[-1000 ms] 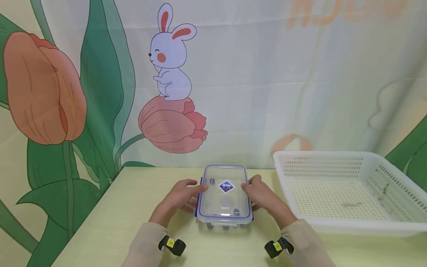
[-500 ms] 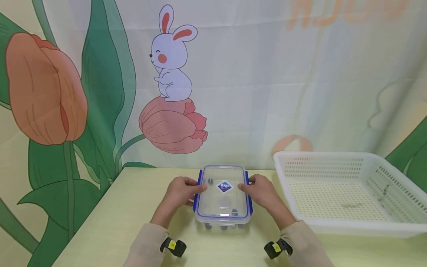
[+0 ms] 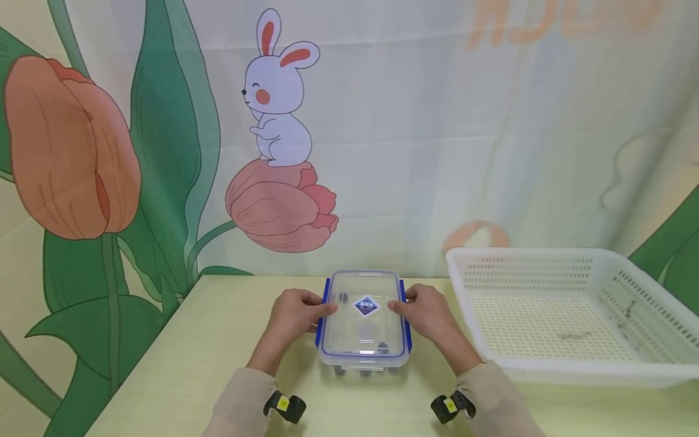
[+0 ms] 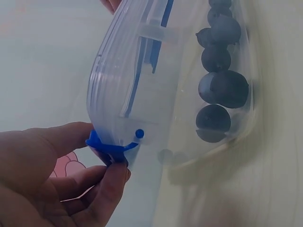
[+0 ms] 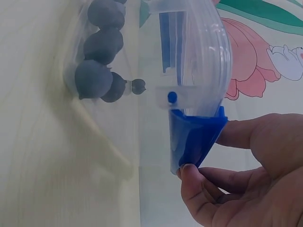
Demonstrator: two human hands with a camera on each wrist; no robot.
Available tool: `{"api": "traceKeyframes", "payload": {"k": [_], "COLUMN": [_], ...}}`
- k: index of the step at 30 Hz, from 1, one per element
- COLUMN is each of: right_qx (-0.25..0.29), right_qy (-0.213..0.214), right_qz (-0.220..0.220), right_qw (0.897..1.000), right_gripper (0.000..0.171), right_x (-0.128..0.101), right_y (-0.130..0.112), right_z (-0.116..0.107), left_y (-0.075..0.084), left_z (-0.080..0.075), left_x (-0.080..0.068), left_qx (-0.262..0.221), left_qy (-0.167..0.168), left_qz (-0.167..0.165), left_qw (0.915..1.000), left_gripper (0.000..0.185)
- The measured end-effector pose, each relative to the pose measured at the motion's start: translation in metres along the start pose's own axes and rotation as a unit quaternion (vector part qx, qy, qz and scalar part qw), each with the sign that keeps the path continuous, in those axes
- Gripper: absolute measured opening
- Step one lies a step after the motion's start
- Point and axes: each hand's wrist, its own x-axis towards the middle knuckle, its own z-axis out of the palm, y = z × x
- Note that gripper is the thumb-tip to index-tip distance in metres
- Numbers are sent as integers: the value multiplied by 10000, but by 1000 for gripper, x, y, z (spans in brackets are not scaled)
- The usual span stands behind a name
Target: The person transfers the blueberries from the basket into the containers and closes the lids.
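Observation:
A clear plastic food container (image 3: 363, 331) with a lid edged by a blue seal stands on the table. Blueberries (image 4: 229, 89) lie at its bottom, seen through the wall in both wrist views. My left hand (image 3: 293, 312) has its thumb on the lid's left rim and fingertips under the blue left latch (image 4: 111, 146), which stands out from the wall. On the other side my right hand (image 3: 428, 311) mirrors this: thumb on the lid, fingers curled beneath the blue right latch (image 5: 196, 135), also swung outward. The far-side fingers are partly hidden in the head view.
A white perforated plastic basket (image 3: 546, 363) stands on the right of the pale table (image 3: 218, 358). Behind the table hangs a printed curtain (image 3: 404, 152) with a rabbit and tulips. Black wrist cameras are strapped at both sleeves.
Both blue side latches have swung outward and up from their lower position at the walls, lifted by the fingers. The container has shifted very slightly to the left.

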Motion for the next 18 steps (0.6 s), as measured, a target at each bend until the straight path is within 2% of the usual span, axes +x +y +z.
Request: {"api": "traceKeyframes", "payload": {"k": [7,18], "right_qx": [-93,-20], "right_qy": [66,138], "right_qz": [-50,-114], "right_qw": [9999,9998], "right_gripper": [33,27], "right_x": [0,-2], "right_y": [-2,-6], "right_z": [0,1], "left_y": [8,10], "left_z": [1,4], "left_x": [-6,-10], "left_qx": [220,387], "left_qy": [121,259], "left_qz": [29,209], "left_qw": [9997,9987], "left_gripper": [29,26]}}
